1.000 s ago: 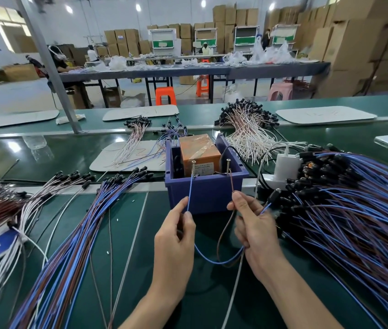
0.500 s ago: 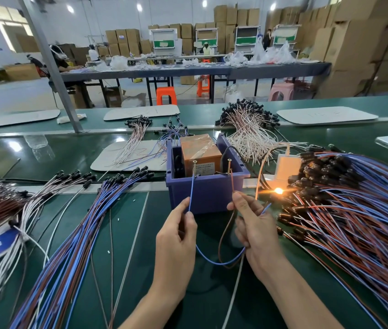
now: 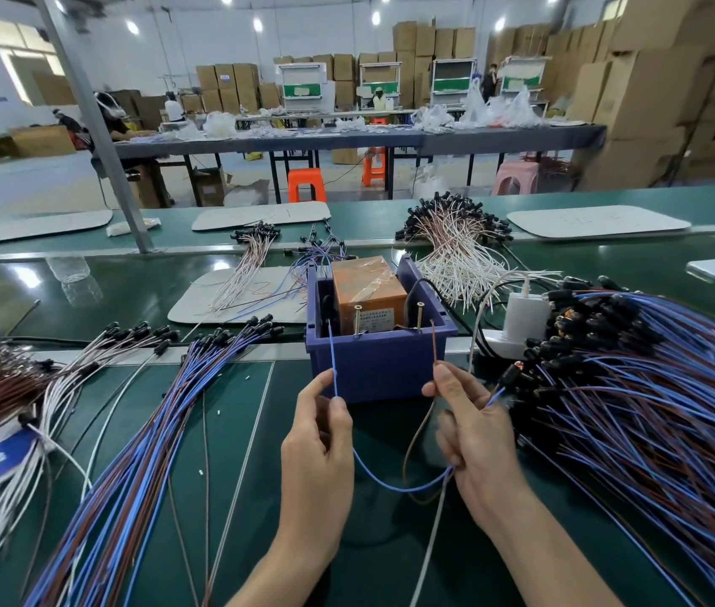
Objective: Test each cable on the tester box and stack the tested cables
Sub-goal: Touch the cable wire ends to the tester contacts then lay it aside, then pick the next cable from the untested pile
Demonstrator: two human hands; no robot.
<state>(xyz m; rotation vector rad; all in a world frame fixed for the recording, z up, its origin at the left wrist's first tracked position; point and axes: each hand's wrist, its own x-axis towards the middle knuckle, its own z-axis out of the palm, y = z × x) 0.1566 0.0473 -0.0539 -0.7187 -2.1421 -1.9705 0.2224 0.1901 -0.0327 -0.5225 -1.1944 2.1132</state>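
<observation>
Your purple tester box (image 3: 377, 370) holds an orange block (image 3: 366, 295), with two upright screws (image 3: 356, 319) at its front wall. Your left hand (image 3: 318, 449) pinches the cable's blue lead (image 3: 332, 365), and your right hand (image 3: 476, 431) pinches the brown lead (image 3: 434, 343). Both tips stand beside the screws, seemingly just off them. Stacked cables (image 3: 136, 431) lie to your left, and the heap (image 3: 653, 409) crowds your right hand. Bare mat (image 3: 250, 541) lies beside your left arm.

You're on a factory assembly floor. At one o'clock cardboard cartons (image 3: 653, 94) pile high; cable bundles (image 3: 675, 409) cover your green counter (image 3: 382, 558).
</observation>
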